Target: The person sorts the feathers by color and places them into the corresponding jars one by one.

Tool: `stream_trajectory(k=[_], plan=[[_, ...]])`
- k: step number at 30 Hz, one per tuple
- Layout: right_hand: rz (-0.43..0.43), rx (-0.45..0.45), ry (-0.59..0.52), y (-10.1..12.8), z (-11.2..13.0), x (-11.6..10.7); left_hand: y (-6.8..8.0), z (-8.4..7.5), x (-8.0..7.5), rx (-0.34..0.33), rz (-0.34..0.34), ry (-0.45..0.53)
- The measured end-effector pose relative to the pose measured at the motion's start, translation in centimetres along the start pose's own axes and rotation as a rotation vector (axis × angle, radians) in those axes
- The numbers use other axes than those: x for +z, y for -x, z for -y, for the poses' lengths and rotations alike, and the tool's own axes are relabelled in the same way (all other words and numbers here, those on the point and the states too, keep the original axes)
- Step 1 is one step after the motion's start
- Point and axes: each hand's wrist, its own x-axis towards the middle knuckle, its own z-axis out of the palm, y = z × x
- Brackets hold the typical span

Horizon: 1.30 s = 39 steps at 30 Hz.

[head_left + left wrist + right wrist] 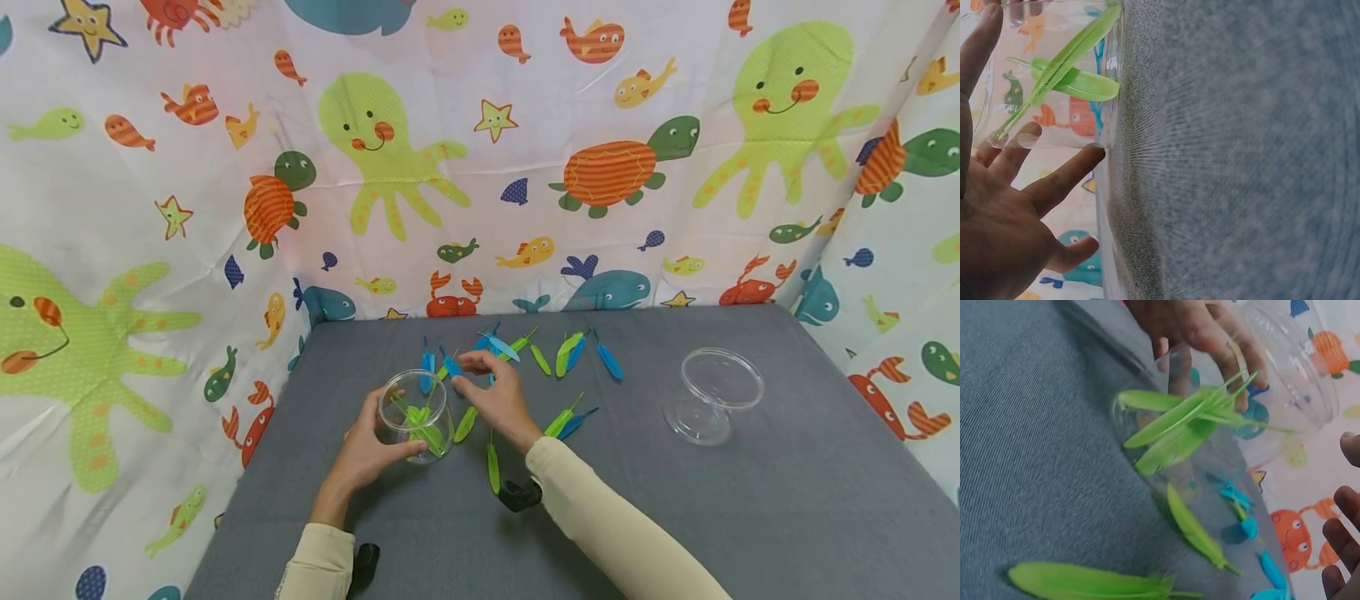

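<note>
Your left-hand fingers [1060,178] are curling round the side of the clear plastic jar [415,415], thumb on the near wall, the others wrapping the far side, so your left hand [365,450] is gripping it. The jar is standing upright on the grey counter [750,517], toward the left of centre, mouth up. It is see-through, round, with a wide open rim, and it is holding several bright green feathers [1175,425] leaning crossed inside, quills pointing up past the rim. In the left wrist view the green feathers [1066,69] are showing plainly through the wall.

Your right-hand fingers [468,367] are reaching just behind and right of the jar, loosely bent, tips close together over the loose feathers; can't tell whether they are pinching one. Your right hand [495,400] is hovering low over the counter, just beside the jar's rim.

Loose feathers are lying scattered on the counter behind and right of the hands: blue feathers [607,360] and green ones [567,353] mixed in a rough row near the back edge, a green and blue pair [567,421] right of your right hand, one green feather [492,467] near your right wrist, another [465,423] just beside the jar. A second clear container [712,396] is standing well apart on the right. Sea-creature printed sheeting [480,150] is hanging around the counter.
</note>
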Motion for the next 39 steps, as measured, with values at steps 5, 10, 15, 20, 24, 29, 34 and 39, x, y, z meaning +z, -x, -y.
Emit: stream_trajectory(k=[5,10,15,20,24,29,34,39], plan=[[-0.014,0.054,0.055,0.1,-1.0,-0.1,-0.1,0.0,-0.1,0.004,-0.002,-0.008],[-0.030,0.090,0.196,0.3,-1.6,-0.1,-0.2,0.1,-0.1,0.011,-0.002,-0.014],[-0.017,0.159,0.364,0.8,-1.9,-0.1,-0.1,0.1,-0.2,0.010,-0.004,-0.017],[0.033,0.205,0.518,1.1,-2.6,-0.1,0.0,0.1,-0.2,0.018,-0.008,-0.019],[0.079,0.240,0.619,1.3,-3.5,0.2,0.1,0.1,-0.1,0.019,-0.012,-0.017],[0.063,0.233,0.692,1.4,-4.4,0.9,0.1,0.2,0.0,0.012,-0.012,-0.016],[0.040,0.228,0.735,1.3,-4.7,1.4,0.1,0.1,0.0,0.002,-0.015,-0.012],[0.034,0.239,0.767,1.2,-4.3,1.7,0.2,0.0,0.1,-0.002,-0.014,-0.010]])
